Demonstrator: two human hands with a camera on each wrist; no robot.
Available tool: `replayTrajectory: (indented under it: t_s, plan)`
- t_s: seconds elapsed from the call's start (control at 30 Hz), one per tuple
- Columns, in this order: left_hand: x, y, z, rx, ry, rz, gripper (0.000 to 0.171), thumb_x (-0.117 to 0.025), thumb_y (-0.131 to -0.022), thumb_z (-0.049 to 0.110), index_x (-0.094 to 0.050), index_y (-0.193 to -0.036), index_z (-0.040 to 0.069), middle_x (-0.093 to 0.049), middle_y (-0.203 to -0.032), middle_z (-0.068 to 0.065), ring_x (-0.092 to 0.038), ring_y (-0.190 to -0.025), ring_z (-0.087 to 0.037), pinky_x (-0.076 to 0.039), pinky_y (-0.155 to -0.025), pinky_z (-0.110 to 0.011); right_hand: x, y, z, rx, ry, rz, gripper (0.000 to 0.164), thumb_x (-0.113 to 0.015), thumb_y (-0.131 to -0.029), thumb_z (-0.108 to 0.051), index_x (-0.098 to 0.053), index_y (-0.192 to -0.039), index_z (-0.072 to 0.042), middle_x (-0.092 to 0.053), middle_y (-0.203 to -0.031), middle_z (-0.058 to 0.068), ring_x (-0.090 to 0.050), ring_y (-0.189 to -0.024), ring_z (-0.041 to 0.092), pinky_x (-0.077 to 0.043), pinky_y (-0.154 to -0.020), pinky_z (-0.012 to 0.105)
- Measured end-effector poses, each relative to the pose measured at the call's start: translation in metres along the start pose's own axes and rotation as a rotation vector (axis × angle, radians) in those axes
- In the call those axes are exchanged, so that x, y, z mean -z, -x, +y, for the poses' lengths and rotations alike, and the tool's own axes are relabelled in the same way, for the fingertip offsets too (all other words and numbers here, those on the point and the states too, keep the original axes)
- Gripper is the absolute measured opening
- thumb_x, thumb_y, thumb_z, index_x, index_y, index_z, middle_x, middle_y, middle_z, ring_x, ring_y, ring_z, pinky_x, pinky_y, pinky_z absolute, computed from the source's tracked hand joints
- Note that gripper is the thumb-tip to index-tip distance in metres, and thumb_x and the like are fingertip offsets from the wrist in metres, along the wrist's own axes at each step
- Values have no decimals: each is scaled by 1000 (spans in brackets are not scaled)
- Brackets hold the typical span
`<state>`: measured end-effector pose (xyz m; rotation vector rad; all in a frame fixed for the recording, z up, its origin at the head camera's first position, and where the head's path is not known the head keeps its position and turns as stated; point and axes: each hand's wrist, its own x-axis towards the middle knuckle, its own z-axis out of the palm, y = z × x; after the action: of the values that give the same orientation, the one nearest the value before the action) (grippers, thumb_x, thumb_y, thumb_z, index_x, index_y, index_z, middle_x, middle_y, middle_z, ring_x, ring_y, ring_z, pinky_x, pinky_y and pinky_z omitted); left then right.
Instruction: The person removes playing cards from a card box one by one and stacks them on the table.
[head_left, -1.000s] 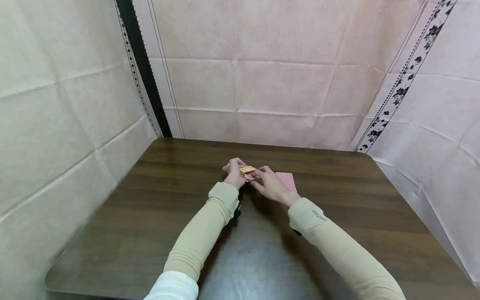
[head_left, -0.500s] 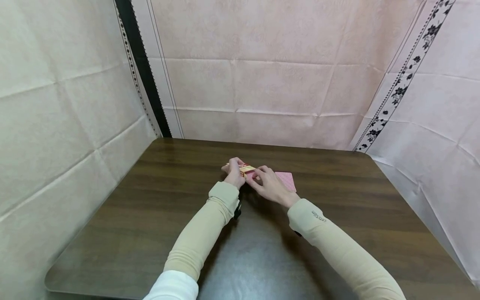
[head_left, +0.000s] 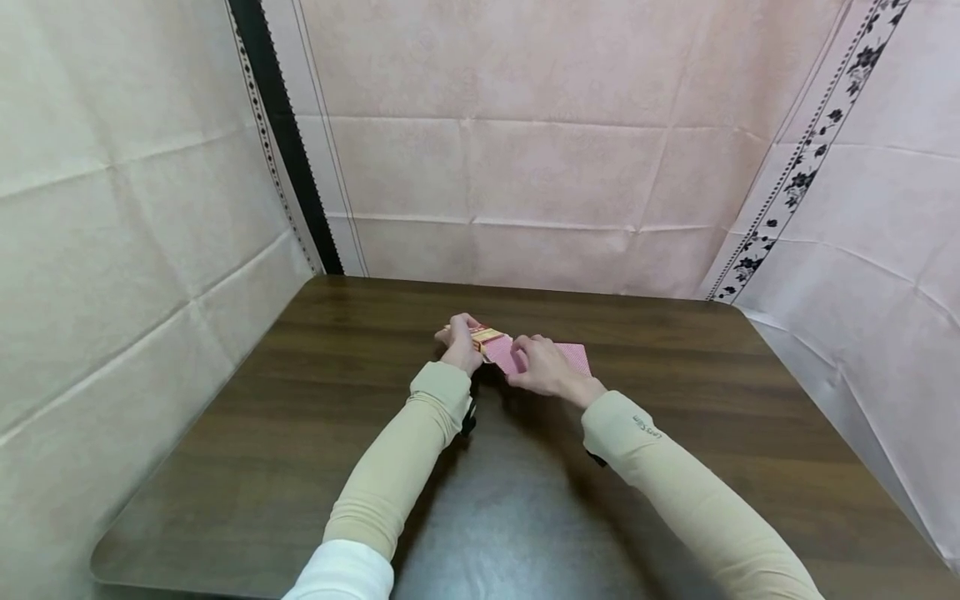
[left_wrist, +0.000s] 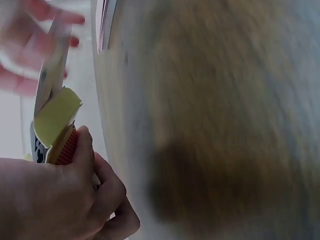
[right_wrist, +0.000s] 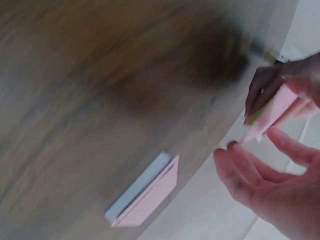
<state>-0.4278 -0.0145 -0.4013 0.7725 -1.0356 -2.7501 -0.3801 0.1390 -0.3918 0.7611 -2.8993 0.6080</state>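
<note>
My left hand [head_left: 459, 343] grips a red and yellow playing-card box [head_left: 487, 335] over the far middle of the table. In the left wrist view, the box's yellow flap [left_wrist: 57, 117] stands folded out at the mouth. Pink-backed playing cards [head_left: 500, 353] stick out of the box towards the right. The fingers of my right hand [head_left: 545, 367] pinch these cards near their outer end; in the right wrist view, the cards [right_wrist: 272, 114] run between thumb and fingers. How many are held cannot be made out. Most of the box is hidden behind the left hand.
A stack of pink-backed cards [head_left: 576, 358] lies on the dark wooden table [head_left: 375, 367], just right of the right hand and partly behind it. Pale cloth hangings [head_left: 555, 175] enclose the table at the back and on both sides.
The right hand has drawn back to the right and more of the pink card backs shows outside the box. The left hand has shifted slightly left with the box.
</note>
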Motion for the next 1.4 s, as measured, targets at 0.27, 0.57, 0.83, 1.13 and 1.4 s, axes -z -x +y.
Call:
replayTrajectory:
  t_s: [0.27, 0.57, 0.83, 1.13, 1.4]
  plan:
    - [7, -2, 7, -38, 4, 32, 61, -50, -72, 5, -21, -125, 12, -27, -141, -16, -44, -117, -28, -47, -94, -38, 11, 10, 26, -100, 79, 90, 56, -73, -75, -25, -53, -121, 0, -61, -104, 19, -53, -103, 38, -44, -87, 51]
    - [5, 1, 5, 4, 11, 14, 62, -50, -74, 5, -20, -128, 13, -26, -144, -16, -42, -121, -28, -46, -96, -38, 7, 16, 45, -392, 197, 155, 56, -62, -80, -36, -50, -116, 5, -58, -104, 28, -52, -100, 45, -46, -82, 55]
    - [3, 6, 6, 26, 24, 4, 72, -49, -72, 3, -16, -136, 13, -25, -146, -18, -38, -127, -30, -42, -102, -40, 2, 17, 49, -468, 247, 91, 59, -60, -83, -42, -52, -115, 6, -58, -107, 31, -52, -100, 45, -44, -83, 56]
    - [5, 1, 5, 31, 5, -1, 77, -49, -71, 4, -13, -139, 15, -23, -148, -19, -36, -129, -30, -40, -105, -40, -3, 18, 50, -459, 285, 38, 55, -56, -84, -43, -58, -110, 5, -61, -107, 28, -53, -101, 43, -43, -84, 57]
    - [6, -1, 2, 36, 2, -1, 82, -49, -71, 4, -10, -142, 17, -22, -149, -19, -35, -130, -30, -38, -107, -42, -5, 16, 47, -410, 267, 80, 57, -55, -88, -45, -55, -119, 3, -57, -115, 29, -50, -107, 45, -43, -86, 59]
